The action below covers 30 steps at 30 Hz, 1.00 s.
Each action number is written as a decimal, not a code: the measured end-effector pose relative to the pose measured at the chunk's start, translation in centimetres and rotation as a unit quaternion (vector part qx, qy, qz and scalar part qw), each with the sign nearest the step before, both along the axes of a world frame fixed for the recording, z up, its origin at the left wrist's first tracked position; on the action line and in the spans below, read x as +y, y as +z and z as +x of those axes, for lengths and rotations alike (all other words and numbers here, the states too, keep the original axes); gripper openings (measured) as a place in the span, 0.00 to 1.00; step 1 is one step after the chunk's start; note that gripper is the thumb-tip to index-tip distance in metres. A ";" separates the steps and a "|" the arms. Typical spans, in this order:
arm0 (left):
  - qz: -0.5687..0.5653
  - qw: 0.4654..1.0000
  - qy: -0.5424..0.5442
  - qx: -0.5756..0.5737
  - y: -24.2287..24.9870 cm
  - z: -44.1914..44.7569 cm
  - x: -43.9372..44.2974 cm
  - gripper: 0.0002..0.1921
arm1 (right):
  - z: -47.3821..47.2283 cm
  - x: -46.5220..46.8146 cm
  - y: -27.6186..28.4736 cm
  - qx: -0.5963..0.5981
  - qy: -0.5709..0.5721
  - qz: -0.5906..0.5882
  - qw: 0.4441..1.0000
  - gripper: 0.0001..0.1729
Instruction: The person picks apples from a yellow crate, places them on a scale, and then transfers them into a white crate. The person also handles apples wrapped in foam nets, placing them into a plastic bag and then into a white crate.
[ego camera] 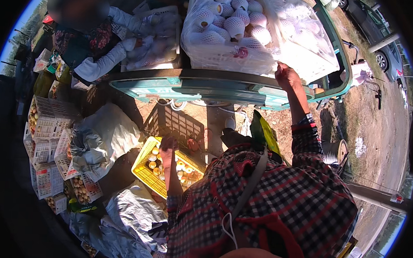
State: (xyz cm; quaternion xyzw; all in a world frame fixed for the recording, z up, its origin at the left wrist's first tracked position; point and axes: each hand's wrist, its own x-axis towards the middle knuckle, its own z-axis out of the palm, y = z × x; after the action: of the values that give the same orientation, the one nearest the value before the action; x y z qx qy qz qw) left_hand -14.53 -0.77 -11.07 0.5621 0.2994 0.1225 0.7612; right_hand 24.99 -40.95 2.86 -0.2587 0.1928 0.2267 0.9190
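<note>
My right hand (285, 77) is at the front edge of a plastic-lined crate (230, 57), its fingers at the clear plastic film; whether they pinch it is unclear. Fruits in white foam net sleeves (235, 26) fill that crate, which stands on the green metal cart bed (208, 89). My left hand (168, 144) hangs in shadow over the far rim of a yellow plastic crate (145, 176). Inside the yellow crate lie several round yellowish fruits (153, 164), some with a whitish wrap. Shadow hides what my left fingers do.
Another person's sleeved arms (105, 60) reach over a second lined crate (151, 36) at the left. White crates of fruit (53, 119) are stacked at far left, beside plastic sheets (113, 132). A brown crate (172, 124) and wire spool (335, 151) stand on the ground.
</note>
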 end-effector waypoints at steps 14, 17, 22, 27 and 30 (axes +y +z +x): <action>0.611 0.739 -0.234 -0.162 26.1 31.0 -4.2 0.05 | -1.7 3.3 17.6 -0.585 0.188 -0.433 0.659 0.08; 0.479 0.830 -0.224 -0.177 32.0 30.2 -4.3 0.05 | 1.0 0.0 18.4 -0.585 0.249 -0.340 0.693 0.11; 0.402 0.873 -0.091 -0.261 36.0 31.9 -3.3 0.26 | 7.2 -2.1 18.1 -0.450 0.185 -0.705 0.516 0.38; 0.638 0.742 -0.150 0.139 29.3 39.7 0.6 0.40 | 13.7 0.8 14.8 -0.619 0.264 -0.636 0.378 0.24; 0.713 0.616 -0.252 0.219 28.2 42.6 5.4 0.31 | 16.7 2.5 16.1 -0.699 0.088 -0.602 0.377 0.11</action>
State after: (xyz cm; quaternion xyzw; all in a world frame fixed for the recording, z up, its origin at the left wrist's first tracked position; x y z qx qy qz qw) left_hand 28.03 4.61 17.09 0.9915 0.1229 -0.0258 0.0335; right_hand 41.68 -38.41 18.98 -0.8257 -0.4561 -0.1306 0.3053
